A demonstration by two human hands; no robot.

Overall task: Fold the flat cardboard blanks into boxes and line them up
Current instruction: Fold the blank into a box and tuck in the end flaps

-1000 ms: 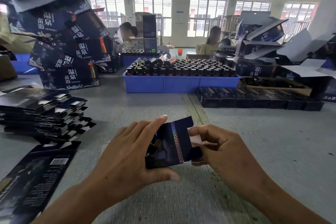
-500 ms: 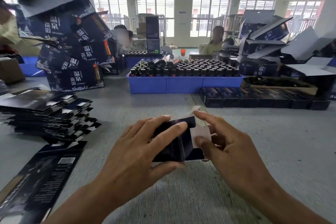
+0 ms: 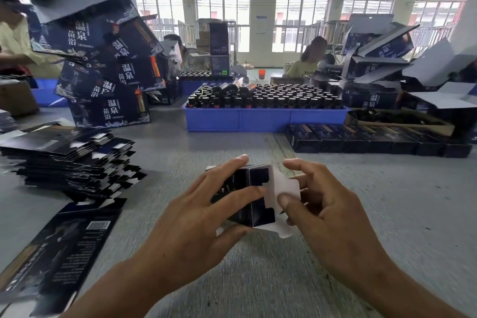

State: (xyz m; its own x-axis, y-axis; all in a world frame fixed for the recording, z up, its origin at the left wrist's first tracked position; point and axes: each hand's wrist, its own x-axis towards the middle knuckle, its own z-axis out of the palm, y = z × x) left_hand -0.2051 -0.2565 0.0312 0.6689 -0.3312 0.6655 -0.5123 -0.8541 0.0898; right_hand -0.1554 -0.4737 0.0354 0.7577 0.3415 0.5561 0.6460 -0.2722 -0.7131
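Between the two hands, just above the bench (image 3: 387,201), the dark, half-folded box (image 3: 251,196) lay lengthwise, white flaps toward the right hand (image 3: 327,212) pinching one, left hand (image 3: 204,217) gripping its body.

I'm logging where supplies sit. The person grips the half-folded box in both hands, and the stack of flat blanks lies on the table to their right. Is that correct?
Not quite. The head view shows the stack of flat blanks on the person's left. The left hand and right hand do grip the half-folded box.
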